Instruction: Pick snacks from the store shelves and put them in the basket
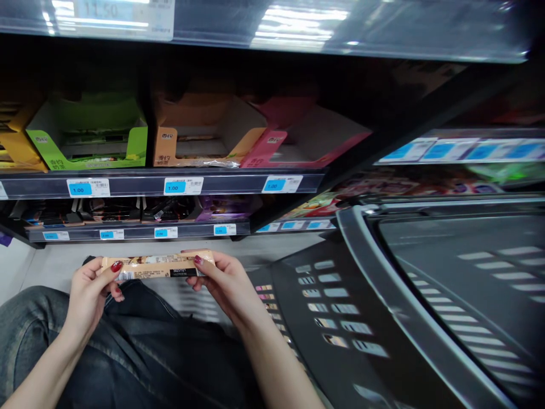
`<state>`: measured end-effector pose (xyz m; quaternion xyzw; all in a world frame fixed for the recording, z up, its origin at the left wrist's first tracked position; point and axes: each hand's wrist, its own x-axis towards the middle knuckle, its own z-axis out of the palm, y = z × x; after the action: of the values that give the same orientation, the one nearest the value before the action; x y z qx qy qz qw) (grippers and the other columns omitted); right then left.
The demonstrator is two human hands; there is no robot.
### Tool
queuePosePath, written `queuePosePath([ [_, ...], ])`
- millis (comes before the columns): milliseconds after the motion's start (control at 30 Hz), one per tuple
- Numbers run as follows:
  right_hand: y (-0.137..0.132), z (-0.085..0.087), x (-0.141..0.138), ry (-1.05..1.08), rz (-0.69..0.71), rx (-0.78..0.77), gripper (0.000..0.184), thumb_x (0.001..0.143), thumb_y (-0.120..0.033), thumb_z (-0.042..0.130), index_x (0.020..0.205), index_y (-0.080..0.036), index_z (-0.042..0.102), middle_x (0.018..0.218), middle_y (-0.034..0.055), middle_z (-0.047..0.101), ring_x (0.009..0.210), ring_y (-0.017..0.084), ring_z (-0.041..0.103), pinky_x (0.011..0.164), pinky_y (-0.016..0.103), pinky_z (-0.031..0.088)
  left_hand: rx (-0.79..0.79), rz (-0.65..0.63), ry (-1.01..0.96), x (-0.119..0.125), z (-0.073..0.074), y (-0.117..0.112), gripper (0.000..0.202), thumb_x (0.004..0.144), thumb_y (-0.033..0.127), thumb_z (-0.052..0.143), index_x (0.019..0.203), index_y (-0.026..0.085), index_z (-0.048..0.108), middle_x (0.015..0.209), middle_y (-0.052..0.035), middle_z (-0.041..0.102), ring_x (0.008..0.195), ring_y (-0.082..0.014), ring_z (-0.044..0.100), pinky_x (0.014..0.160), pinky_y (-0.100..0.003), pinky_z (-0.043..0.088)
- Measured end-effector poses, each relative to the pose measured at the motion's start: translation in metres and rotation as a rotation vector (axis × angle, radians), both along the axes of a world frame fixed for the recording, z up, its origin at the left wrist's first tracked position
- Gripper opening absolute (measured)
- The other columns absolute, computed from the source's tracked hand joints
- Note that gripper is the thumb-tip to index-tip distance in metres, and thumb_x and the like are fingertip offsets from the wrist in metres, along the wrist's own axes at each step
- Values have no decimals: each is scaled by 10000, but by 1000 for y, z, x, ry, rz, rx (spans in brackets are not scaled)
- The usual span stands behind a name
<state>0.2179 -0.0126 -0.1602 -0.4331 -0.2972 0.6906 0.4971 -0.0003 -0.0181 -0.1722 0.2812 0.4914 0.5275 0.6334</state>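
Observation:
A long, thin tan stick packet with printed text, a barcode and a black date patch is stretched level between my two hands, above my lap. My left hand pinches its left end, thumb on top. At the right end, my right hand grips it with the thumb over the front and the fingers behind. Beyond the packet, a tan display box on the shelf holds a few similar-looking sticks. A green box stands to its left and a pink box to its right.
A dark grey plastic shopping basket with slotted sides stands close on my right. The shelf edge carries blue and white price tags. Below it, a lower shelf holds dark and purple packets. Overhead juts another shelf edge.

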Motion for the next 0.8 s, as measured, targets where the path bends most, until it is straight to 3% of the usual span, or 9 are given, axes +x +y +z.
queuePosePath([
  [633,2,-2,0,-8,-11,20,241,613,-345,777,761,-161,725,620,34,653,463,92,574,423,155,439,4,-7,-10,-3,-4,-2,138,673,253,723,708,134,664,460,44,561,370,-52,472,394,-153,429],
  [733,1,-3,3,-46,-3,79,206,642,-330,758,793,-192,732,673,36,668,481,95,574,447,175,444,41,16,19,-3,-5,-1,127,663,249,728,735,151,690,521,29,617,421,-67,521,448,-167,471],
  [800,1,-2,8,-115,13,188,149,669,-292,739,793,-210,739,750,42,673,564,111,595,509,197,468,89,46,73,-3,-5,0,151,640,237,739,771,166,711,666,-4,689,545,-102,599,548,-198,522],
])
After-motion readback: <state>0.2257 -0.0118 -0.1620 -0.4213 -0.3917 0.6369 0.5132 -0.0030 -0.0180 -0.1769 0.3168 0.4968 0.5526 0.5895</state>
